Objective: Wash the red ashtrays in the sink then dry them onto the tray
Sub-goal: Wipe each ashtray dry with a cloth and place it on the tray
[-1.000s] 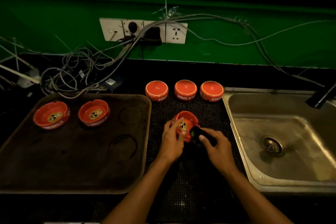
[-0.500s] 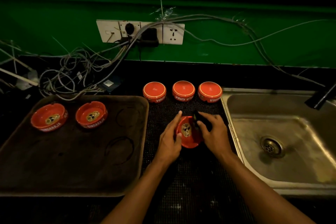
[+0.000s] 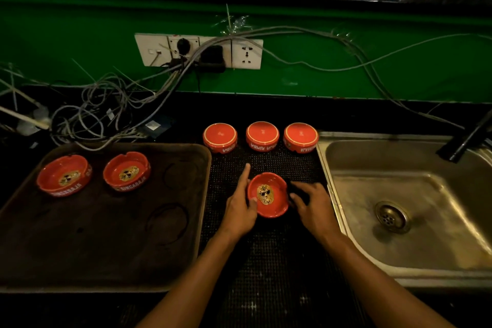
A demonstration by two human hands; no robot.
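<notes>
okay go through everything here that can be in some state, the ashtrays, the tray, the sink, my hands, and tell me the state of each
Held ashtray: upright, tilted toward the camera, over the mat.
Left hand: gripping its rim, forefinger extended.
Right hand: holding something dark beside the ashtray.
Two tray ashtrays: upright.
Three back ashtrays: upside down in a row.
Tray: mostly bare.
Sink: no ashtrays inside, no water running.

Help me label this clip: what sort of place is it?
Probably the back counter of a bar or café: a steel sink, several matching branded red ashtrays on a black rubber mat, and a worn serving tray.
</notes>
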